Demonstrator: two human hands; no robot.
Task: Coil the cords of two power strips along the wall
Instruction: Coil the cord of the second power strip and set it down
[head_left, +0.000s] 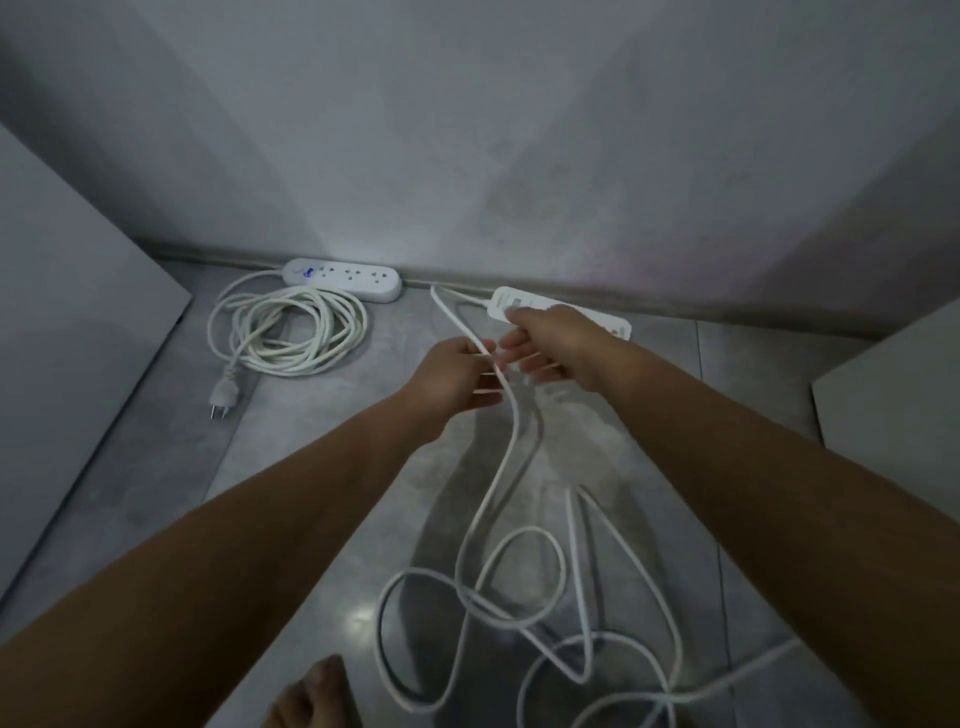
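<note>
**Q:** So, item one, farthest from the wall?

**A:** Loose cord: white, uncoiled. It lies in crossed loops on the floor, well away from the wall. A bare foot is just beside the loops.

**Q:** Item two, the hands?

**A:** Left hand: about midway to the wall, pinching one strand of that cord. Right hand: just beside it and nearer the wall, fingers loosely curled. Blur hides whether they hold a strand; cannot tell.

**Q:** Items at the wall itself?

**A:** Second power strip: flat at the wall's foot, partly hidden behind the right hand. Its cord leads back to the left hand. First power strip: further left along the wall. Its coiled cord is finished and sits just in front of it. The plug lies on the coil's side away from the wall.

**Q:** Handling note?

**A:** A judgement only. Begin looping from the strip end. Keep the left hand as the anchor and let the right feed in even loops. Clear each crossing before it reaches the hand. Match the finished coil, then lay this one by the wall.
</note>
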